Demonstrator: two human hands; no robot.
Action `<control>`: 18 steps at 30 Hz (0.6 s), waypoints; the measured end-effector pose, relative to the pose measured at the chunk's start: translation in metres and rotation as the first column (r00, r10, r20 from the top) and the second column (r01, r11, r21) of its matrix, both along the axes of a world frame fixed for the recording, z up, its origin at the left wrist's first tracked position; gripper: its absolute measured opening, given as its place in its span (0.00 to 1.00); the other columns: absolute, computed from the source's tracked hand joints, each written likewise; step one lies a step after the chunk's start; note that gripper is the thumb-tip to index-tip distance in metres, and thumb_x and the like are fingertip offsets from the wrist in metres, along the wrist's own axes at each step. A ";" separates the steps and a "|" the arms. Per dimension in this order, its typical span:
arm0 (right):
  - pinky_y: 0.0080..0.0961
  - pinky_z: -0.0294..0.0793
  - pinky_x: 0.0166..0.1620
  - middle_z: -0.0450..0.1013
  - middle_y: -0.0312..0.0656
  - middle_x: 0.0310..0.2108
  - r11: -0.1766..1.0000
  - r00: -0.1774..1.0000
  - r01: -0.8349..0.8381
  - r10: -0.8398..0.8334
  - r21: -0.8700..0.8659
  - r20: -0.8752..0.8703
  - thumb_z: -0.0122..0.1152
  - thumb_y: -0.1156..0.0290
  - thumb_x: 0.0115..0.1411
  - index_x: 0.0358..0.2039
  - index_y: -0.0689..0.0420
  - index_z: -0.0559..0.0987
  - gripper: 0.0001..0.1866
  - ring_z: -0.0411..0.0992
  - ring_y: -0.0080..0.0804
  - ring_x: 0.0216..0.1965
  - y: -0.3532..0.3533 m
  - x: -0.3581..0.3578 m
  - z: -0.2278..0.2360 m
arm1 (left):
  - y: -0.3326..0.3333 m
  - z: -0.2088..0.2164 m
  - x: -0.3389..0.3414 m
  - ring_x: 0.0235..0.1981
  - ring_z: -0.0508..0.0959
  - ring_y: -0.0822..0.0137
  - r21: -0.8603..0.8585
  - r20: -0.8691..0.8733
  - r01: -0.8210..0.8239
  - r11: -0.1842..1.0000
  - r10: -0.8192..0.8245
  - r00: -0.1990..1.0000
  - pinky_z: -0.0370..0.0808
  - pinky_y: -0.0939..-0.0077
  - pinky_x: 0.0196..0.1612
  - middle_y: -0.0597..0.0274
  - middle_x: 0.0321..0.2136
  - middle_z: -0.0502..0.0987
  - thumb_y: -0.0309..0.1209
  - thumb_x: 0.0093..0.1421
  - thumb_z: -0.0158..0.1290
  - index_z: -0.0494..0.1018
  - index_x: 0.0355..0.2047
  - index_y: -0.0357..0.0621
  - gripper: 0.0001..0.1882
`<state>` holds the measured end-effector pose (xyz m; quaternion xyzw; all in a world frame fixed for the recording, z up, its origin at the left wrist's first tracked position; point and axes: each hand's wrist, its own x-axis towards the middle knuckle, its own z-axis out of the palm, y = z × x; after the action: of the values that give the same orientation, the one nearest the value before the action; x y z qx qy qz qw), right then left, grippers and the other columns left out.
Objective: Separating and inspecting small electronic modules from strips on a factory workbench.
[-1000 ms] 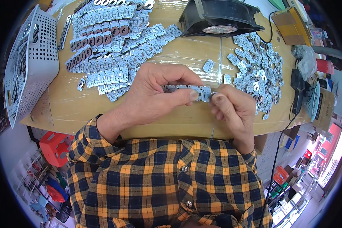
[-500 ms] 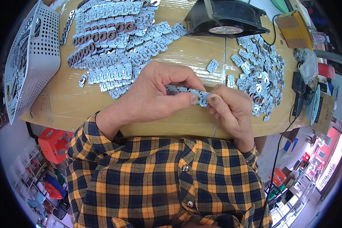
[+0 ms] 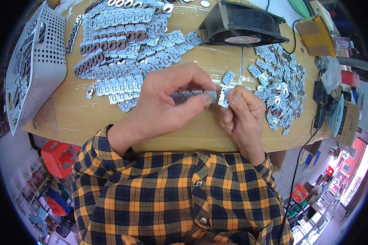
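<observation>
Over the near middle of the table, my left hand point(image 3: 161, 100) pinches a short row of small silvery plates point(image 3: 186, 96) between thumb and fingers. My palm and fingers cover part of that row. Just right of its end, my right hand point(image 3: 247, 116) grips a single small metal plate point(image 3: 223, 98) with the thumb on top. A narrow gap parts this plate from the row. One loose plate point(image 3: 228, 77) lies on the table beyond my right hand. Long joined rows of such plates point(image 3: 118, 85), some with brown round parts, lie left of and beyond my left hand.
A heap of loose metal plates point(image 3: 280, 81) spreads at the right. Behind stands a black fan point(image 3: 243, 24). At the left edge is a white perforated basket point(image 3: 49, 53) full of metal pieces. A cardboard box point(image 3: 315, 36), cables and a black adapter point(image 3: 321, 92) line the right side.
The plate in my right hand met the row's end before; now it is apart from it. My left hand has shifted slightly left with the row.
</observation>
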<state>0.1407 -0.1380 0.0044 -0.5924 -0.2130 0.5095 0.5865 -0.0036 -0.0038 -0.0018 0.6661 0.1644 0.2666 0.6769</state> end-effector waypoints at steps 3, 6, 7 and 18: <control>0.13 0.53 0.16 0.63 0.31 0.13 1.000 0.992 0.019 -0.019 -0.003 0.122 0.52 0.63 0.68 0.23 0.59 0.70 0.17 0.55 0.13 0.12 0.002 -0.002 -0.005 | 0.002 0.002 -0.001 0.29 0.79 0.69 0.332 -0.009 0.011 0.943 -0.008 1.000 0.73 0.80 0.33 0.58 0.29 0.78 0.15 0.53 0.55 0.75 0.33 0.35 0.08; 0.13 0.52 0.17 0.62 0.29 0.13 1.000 0.973 -0.018 0.018 -0.001 0.231 0.52 0.64 0.68 0.22 0.59 0.70 0.18 0.55 0.12 0.12 0.003 -0.003 -0.004 | -0.001 0.001 0.000 0.28 0.79 0.66 0.391 -0.049 -0.007 0.921 0.029 0.998 0.73 0.79 0.31 0.57 0.29 0.78 0.14 0.51 0.55 0.75 0.32 0.36 0.09; 0.13 0.52 0.17 0.62 0.29 0.13 1.000 0.973 -0.019 0.019 -0.001 0.229 0.52 0.64 0.68 0.22 0.59 0.70 0.18 0.55 0.12 0.12 0.003 -0.003 -0.003 | -0.002 0.001 0.000 0.28 0.79 0.66 0.423 -0.046 -0.025 0.906 0.049 0.998 0.73 0.79 0.30 0.56 0.29 0.78 0.14 0.50 0.55 0.75 0.33 0.36 0.09; 0.13 0.52 0.16 0.60 0.29 0.13 1.000 0.988 -0.015 0.014 0.006 0.154 0.52 0.66 0.68 0.23 0.59 0.70 0.16 0.53 0.12 0.12 0.003 -0.001 -0.006 | -0.003 0.000 0.003 0.28 0.78 0.67 0.437 -0.038 -0.070 0.897 0.096 0.995 0.72 0.80 0.30 0.56 0.29 0.77 0.13 0.51 0.55 0.75 0.34 0.35 0.10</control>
<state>0.1392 -0.1348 -0.0016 -0.6262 -0.2638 0.4658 0.5669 -0.0010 -0.0067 -0.0014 0.8003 0.1486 0.3058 0.4939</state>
